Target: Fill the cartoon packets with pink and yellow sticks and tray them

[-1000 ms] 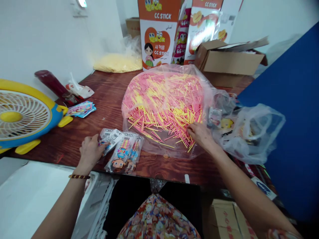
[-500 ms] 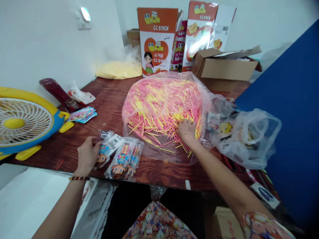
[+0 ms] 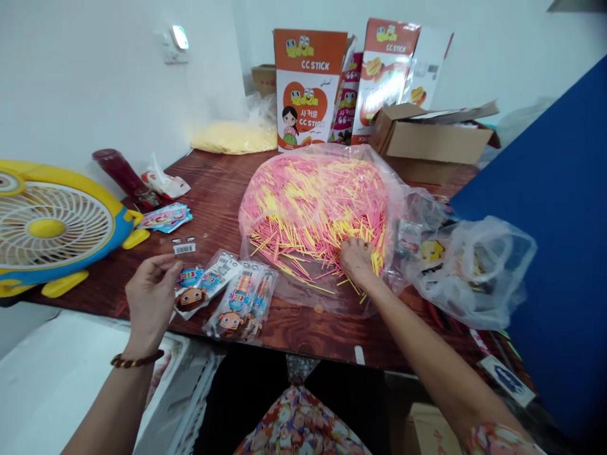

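My left hand (image 3: 150, 294) pinches the edge of a clear plastic packet (image 3: 191, 296) printed with a brown cartoon face, lifted near the table's front left. Beside it lie several more packets (image 3: 231, 321), some with coloured sticks inside. A large clear bag (image 3: 303, 302) lies open in the middle, full of thin pink and yellow sticks (image 3: 303, 208). Inside its near opening, my right hand (image 3: 356, 260) is closed, fingers curled down on the sticks at the right of the pile. The fingertips are partly hidden among them.
A yellow and blue fan (image 3: 52, 230) stands at the left, near a dark red bottle (image 3: 121, 174), tissues (image 3: 165, 184) and printed cards (image 3: 167, 218). Behind are printed boxes (image 3: 308, 88) and an open carton (image 3: 434, 142). White plastic bags (image 3: 493, 265) lie right, beside a blue panel (image 3: 545, 208).
My left hand has lifted slightly from the packets, drawing one packet up and left. My right hand stays in the sticks, fingers still curled. The view has shifted a little.
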Action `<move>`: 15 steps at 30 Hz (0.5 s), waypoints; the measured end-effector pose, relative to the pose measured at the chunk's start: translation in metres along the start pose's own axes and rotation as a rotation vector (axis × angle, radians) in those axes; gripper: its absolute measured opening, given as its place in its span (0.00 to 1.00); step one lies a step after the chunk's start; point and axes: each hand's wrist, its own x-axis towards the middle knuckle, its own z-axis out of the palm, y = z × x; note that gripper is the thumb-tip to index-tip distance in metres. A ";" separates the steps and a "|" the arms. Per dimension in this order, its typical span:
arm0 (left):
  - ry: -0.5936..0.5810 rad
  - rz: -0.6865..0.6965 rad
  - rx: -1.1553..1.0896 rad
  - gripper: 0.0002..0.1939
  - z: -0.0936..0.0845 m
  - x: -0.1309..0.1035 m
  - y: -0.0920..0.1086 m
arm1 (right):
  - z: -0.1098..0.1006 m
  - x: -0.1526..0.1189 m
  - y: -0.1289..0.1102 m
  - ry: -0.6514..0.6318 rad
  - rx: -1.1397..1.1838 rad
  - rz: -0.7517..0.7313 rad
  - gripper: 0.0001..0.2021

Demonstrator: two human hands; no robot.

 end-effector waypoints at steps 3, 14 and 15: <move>-0.036 -0.149 -0.309 0.12 0.007 -0.012 0.023 | 0.006 0.000 0.001 0.050 0.230 0.045 0.11; -0.428 -0.541 -0.697 0.16 0.060 -0.090 0.070 | 0.015 -0.039 -0.036 0.021 1.455 0.123 0.12; -0.462 -0.549 -0.702 0.16 0.064 -0.095 0.070 | 0.019 -0.043 -0.039 0.044 1.449 0.146 0.13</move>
